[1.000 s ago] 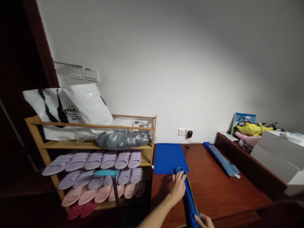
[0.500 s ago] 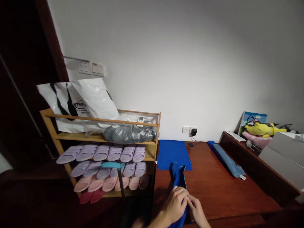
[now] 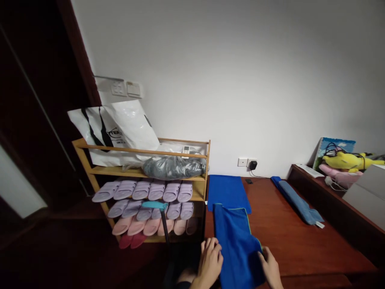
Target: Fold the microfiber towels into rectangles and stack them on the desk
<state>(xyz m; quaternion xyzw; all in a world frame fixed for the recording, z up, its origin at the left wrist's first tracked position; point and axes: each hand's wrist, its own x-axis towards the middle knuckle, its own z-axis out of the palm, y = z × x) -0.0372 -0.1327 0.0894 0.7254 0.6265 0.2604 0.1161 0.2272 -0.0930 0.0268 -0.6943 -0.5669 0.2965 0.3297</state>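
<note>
A blue cloth with a green edge lies spread on the red-brown wooden table, reaching from near the front edge to a folded blue cloth farther back. My left hand grips the near left edge of the spread cloth, fingers curled. My right hand holds its near right edge, fingers bent onto the fabric.
A wooden rack with several lilac and pink slippers stands left of the table, with a white plastic bag and a grey bag on top. A rolled blue cloth lies far right. A yellow plush toy and grey box sit on a raised shelf.
The rolled-up blue cloth has been opened out flat on the table. My hands moved apart from its middle to its left and right near edges. The view shifted left.
</note>
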